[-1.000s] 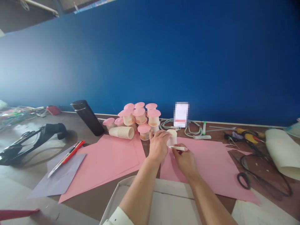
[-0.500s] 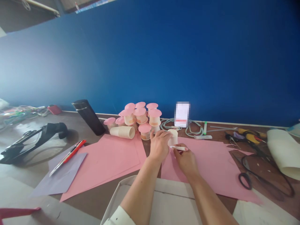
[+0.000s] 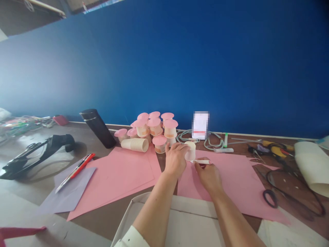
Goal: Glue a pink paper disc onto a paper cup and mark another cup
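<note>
My left hand [image 3: 175, 160] is closed on the side of a white paper cup [image 3: 190, 151], which stands upside down on a pink paper sheet [image 3: 231, 178]. In my right hand [image 3: 210, 177] is a slim white pen [image 3: 202, 162], its tip at the cup's lower rim. Left of the cup, several paper cups with pink paper discs on them [image 3: 159, 145] are grouped and partly stacked. A nested stack of plain paper cups [image 3: 134, 144] lies on its side beside them.
More pink sheets [image 3: 120, 171] lie at left, with a red utility knife [image 3: 77, 171] on purple paper [image 3: 69, 199]. Behind are a black bottle [image 3: 99, 128], a phone [image 3: 200, 125] and a coiled cable [image 3: 216, 142]. Scissors [image 3: 270, 199] and a white roll [image 3: 309, 166] are right.
My right hand and the pen have shifted slightly to the right along the cup's rim. The left hand keeps its place on the cup.
</note>
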